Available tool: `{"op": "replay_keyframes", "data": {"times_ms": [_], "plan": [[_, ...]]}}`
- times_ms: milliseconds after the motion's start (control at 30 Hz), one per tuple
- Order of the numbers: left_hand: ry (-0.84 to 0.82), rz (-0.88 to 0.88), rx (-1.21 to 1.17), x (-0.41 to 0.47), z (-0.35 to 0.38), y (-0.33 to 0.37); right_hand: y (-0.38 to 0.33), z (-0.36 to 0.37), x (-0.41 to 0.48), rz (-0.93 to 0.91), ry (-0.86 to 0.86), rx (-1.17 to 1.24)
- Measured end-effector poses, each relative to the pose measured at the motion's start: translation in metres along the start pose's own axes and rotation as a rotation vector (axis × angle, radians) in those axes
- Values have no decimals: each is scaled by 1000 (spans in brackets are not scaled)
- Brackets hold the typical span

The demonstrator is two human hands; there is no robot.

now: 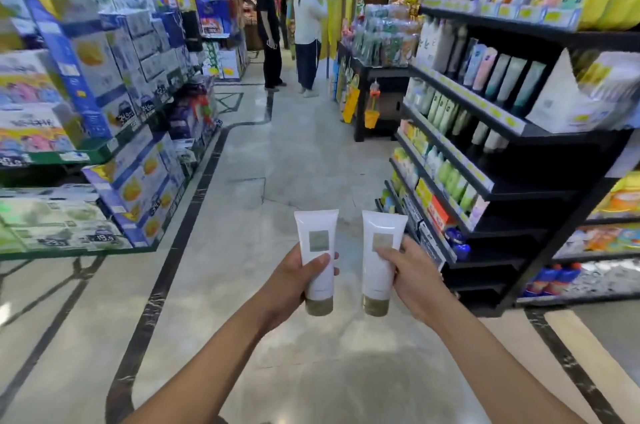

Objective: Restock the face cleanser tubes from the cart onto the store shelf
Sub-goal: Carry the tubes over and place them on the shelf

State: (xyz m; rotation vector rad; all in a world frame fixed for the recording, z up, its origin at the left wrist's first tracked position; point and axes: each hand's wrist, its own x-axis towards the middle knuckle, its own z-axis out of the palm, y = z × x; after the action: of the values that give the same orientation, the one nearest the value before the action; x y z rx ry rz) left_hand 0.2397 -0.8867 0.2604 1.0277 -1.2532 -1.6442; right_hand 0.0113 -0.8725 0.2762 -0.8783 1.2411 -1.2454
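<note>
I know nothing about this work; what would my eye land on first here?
Two white tubes, side by side and caps down, at the lower middle: the left tube in the left hand, the right tube in the right hand. On the right runs a black shelf crowded with bright bottles; far down the aisle stand a person in black and a person in white.

Two white cleanser tubes, caps down, in hand.
Held upright: left tube [316, 233] in left hand [287, 281], right tube [382, 233] in right hand [412, 278]; side by side, not touching, olive caps at bottom, square grey-green labels; store shelf [485, 104] to the right.
</note>
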Motion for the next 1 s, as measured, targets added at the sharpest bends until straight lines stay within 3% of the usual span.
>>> {"op": "replay_keyframes", "data": {"times_ms": [233,567,1000], "plan": [[77,18,-21,126,-48,12,-9,20,155,-35,-83,-41],[-3,-24,-2,350,-124,48,-46,45,365,-49,19,57],[-161,-33,56,641,-105,94,-106,-16,611,-142,161,43]]}}
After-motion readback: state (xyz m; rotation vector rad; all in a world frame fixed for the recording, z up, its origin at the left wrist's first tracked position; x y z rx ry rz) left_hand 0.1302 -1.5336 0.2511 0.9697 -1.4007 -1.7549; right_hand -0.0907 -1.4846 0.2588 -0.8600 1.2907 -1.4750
